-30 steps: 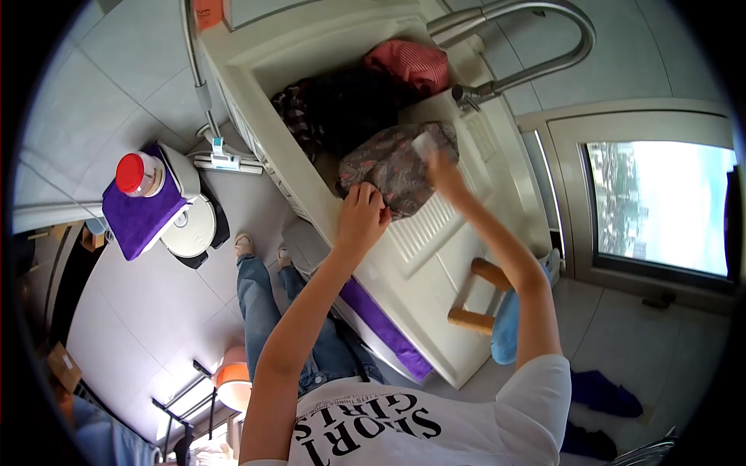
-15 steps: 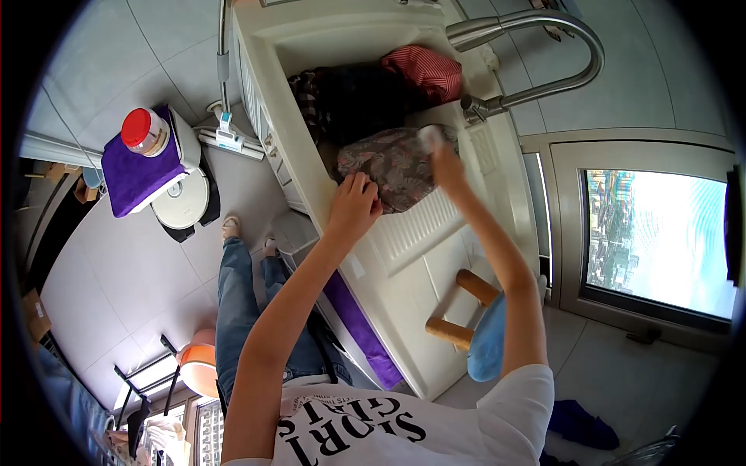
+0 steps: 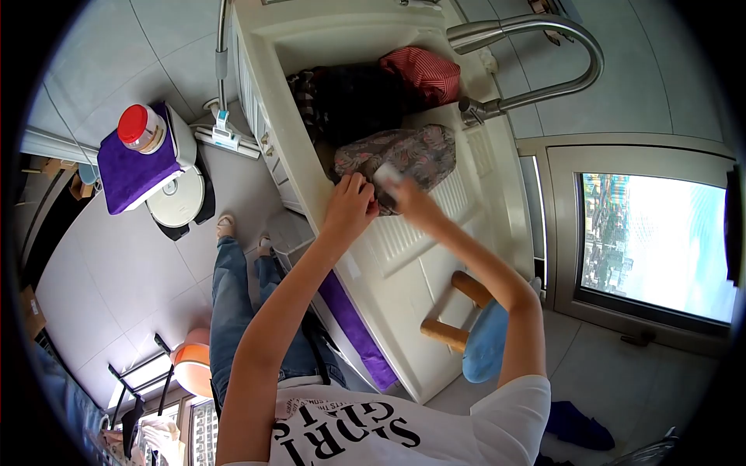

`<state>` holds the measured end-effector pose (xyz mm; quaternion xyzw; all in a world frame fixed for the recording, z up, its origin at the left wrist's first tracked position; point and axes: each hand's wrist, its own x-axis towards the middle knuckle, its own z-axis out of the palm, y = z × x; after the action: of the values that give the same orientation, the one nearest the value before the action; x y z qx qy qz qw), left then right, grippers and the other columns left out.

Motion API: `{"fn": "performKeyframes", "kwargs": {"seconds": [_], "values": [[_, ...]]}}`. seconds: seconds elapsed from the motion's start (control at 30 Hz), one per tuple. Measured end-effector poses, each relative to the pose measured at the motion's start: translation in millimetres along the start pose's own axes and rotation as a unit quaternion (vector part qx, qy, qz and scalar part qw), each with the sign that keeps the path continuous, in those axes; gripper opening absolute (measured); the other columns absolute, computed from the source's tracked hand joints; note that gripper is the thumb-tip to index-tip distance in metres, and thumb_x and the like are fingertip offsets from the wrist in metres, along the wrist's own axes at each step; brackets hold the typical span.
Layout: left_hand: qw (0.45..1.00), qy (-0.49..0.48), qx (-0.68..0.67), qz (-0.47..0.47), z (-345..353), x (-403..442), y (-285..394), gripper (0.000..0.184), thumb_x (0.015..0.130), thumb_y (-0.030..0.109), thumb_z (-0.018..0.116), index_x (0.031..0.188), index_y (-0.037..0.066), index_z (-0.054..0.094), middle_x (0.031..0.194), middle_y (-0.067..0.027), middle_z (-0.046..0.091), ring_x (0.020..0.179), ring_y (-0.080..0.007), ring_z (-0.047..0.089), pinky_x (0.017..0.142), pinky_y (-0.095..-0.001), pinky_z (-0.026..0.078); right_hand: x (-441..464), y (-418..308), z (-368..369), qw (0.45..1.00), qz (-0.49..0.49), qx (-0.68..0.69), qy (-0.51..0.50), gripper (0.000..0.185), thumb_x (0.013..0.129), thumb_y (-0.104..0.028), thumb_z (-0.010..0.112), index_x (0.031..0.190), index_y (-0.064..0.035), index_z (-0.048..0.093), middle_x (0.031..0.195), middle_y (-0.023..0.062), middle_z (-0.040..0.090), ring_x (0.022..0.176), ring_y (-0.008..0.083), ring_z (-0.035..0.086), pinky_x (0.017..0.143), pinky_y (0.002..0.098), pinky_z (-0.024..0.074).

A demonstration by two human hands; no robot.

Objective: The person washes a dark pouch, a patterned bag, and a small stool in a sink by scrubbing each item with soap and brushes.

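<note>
A grey-brown cloth with a floral leaf pattern [image 3: 423, 151] lies spread over the edge of the basin and the ribbed washboard [image 3: 447, 206] of the white laundry sink [image 3: 396, 260]. My left hand [image 3: 351, 203] is closed on its near left corner. In my right hand [image 3: 410, 203] is a small white block, apparently a bar of soap [image 3: 386, 174], held against the cloth close to my left hand. Motion blurs this hand and the bar. Behind the cloth, black clothing [image 3: 357, 101] and a red striped cloth [image 3: 423, 74] lie in the basin.
A curved metal faucet [image 3: 594, 58] arches at the sink's right. A blue-seated stool with wooden legs [image 3: 483, 338] is by my right arm. On the left floor stand a robot vacuum [image 3: 177, 203] and a red-lidded jar [image 3: 141, 128] on purple cloth.
My right hand has swept the white bar leftward and nearer across the cloth, towards my left hand. The left hand keeps its hold on the corner.
</note>
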<state>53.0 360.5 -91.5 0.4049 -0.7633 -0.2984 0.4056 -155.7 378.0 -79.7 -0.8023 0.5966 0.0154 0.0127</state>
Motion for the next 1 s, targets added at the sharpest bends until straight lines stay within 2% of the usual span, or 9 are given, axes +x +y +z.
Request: {"fn": "performKeyframes", "kwargs": {"seconds": [0.07, 0.1, 0.23, 0.37, 0.57, 0.63, 0.73, 0.9, 1.0], "values": [[1.0, -0.023, 0.007, -0.017, -1, 2, -2, 0.022, 0.057, 0.003, 0.066, 0.066, 0.005, 0.047, 0.084, -0.009, 0.046, 0.084, -0.0256, 0.047, 0.07, -0.0345, 0.042, -9, -26, -14, 0.977, 0.042, 0.089, -0.191, 0.044, 0.078, -0.01, 0.048, 0.12, -0.0083, 0.037, 0.085, 0.018, 0.045, 0.079, 0.0347, 0.052, 0.058, 0.0411, 0.0455], [1.0, -0.015, 0.009, -0.01, 0, 0, -2, 0.021, 0.057, 0.003, 0.066, 0.065, 0.005, 0.047, 0.085, -0.0091, 0.046, 0.083, -0.0256, 0.047, 0.07, -0.0345, 0.042, -9, 2, -14, 0.992, 0.059, 0.097, -0.058, 0.047, 0.079, -0.011, 0.046, 0.124, -0.0096, 0.032, 0.085, 0.0189, 0.046, 0.066, 0.0376, 0.054, 0.051, 0.044, 0.0453], [1.0, 0.01, 0.001, 0.007, 0, -1, -2, 0.021, 0.058, 0.004, 0.066, 0.065, 0.005, 0.046, 0.085, -0.0099, 0.046, 0.083, -0.0257, 0.047, 0.07, -0.0344, 0.042, -21, 68, 13, 0.976, 0.199, -0.033, -0.08, 0.054, 0.079, -0.012, 0.045, 0.129, -0.0146, 0.024, 0.096, 0.0213, 0.044, 0.051, 0.034, 0.053, 0.042, 0.0425, 0.0446], [1.0, -0.003, -0.002, -0.016, 2, -3, -1, 0.021, 0.06, 0.004, 0.066, 0.065, 0.004, 0.046, 0.086, -0.0109, 0.047, 0.085, -0.0261, 0.048, 0.071, -0.0351, 0.043, -65, -17, -3, 0.982, -0.072, -0.03, -0.171, 0.053, 0.079, -0.012, 0.044, 0.129, -0.0168, 0.028, 0.104, 0.0234, 0.043, 0.048, 0.0295, 0.054, 0.042, 0.0416, 0.0451], [1.0, 0.026, -0.004, 0.006, 7, -10, 0, 0.019, 0.062, 0.004, 0.065, 0.069, 0.004, 0.047, 0.09, -0.0115, 0.049, 0.087, -0.0278, 0.049, 0.073, -0.0354, 0.044, -9, 64, 7, 0.973, 0.227, -0.001, -0.042, 0.048, 0.079, -0.01, 0.045, 0.124, -0.0111, 0.028, 0.094, 0.0215, 0.048, 0.06, 0.037, 0.056, 0.049, 0.046, 0.0457], [1.0, 0.021, -0.004, -0.014, 5, -7, 0, 0.019, 0.063, 0.004, 0.065, 0.069, 0.003, 0.047, 0.089, -0.0125, 0.05, 0.088, -0.0287, 0.05, 0.074, -0.0354, 0.044, -4, -1, 8, 0.995, 0.05, 0.067, -0.046, 0.042, 0.079, -0.011, 0.046, 0.12, -0.0109, 0.034, 0.094, 0.0213, 0.048, 0.064, 0.0372, 0.056, 0.052, 0.0454, 0.046], [0.999, 0.001, -0.025, -0.021, 2, -7, -1, 0.019, 0.063, 0.003, 0.065, 0.069, 0.002, 0.047, 0.089, -0.0128, 0.051, 0.088, -0.0286, 0.051, 0.075, -0.0349, 0.044, 13, -1, 9, 0.988, -0.003, 0.107, -0.114, 0.027, 0.085, -0.013, 0.037, 0.112, -0.0103, 0.042, 0.082, 0.0211, 0.051, 0.056, 0.0359, 0.056, 0.044, 0.0433, 0.0451], [0.999, 0.014, -0.025, -0.017, 4, -10, 1, 0.019, 0.063, 0.004, 0.066, 0.068, 0.002, 0.048, 0.088, -0.0117, 0.052, 0.089, -0.0271, 0.051, 0.074, -0.034, 0.044, 58, 58, 3, 0.978, 0.186, -0.008, -0.09, 0.041, 0.08, -0.012, 0.045, 0.12, -0.0138, 0.036, 0.089, 0.0197, 0.051, 0.066, 0.0359, 0.056, 0.055, 0.0426, 0.0468], [1.0, 0.0, -0.014, -0.016, 3, -9, -3, 0.016, 0.064, 0.006, 0.065, 0.071, 0.003, 0.05, 0.091, -0.012, 0.053, 0.091, -0.0269, 0.051, 0.077, -0.034, 0.044, 40, -34, -50, 0.991, 0.03, 0.049, -0.123, 0.039, 0.081, -0.013, 0.044, 0.119, -0.0129, 0.036, 0.085, 0.0199, 0.053, 0.067, 0.0346, 0.057, 0.055, 0.0415, 0.0472]]}}
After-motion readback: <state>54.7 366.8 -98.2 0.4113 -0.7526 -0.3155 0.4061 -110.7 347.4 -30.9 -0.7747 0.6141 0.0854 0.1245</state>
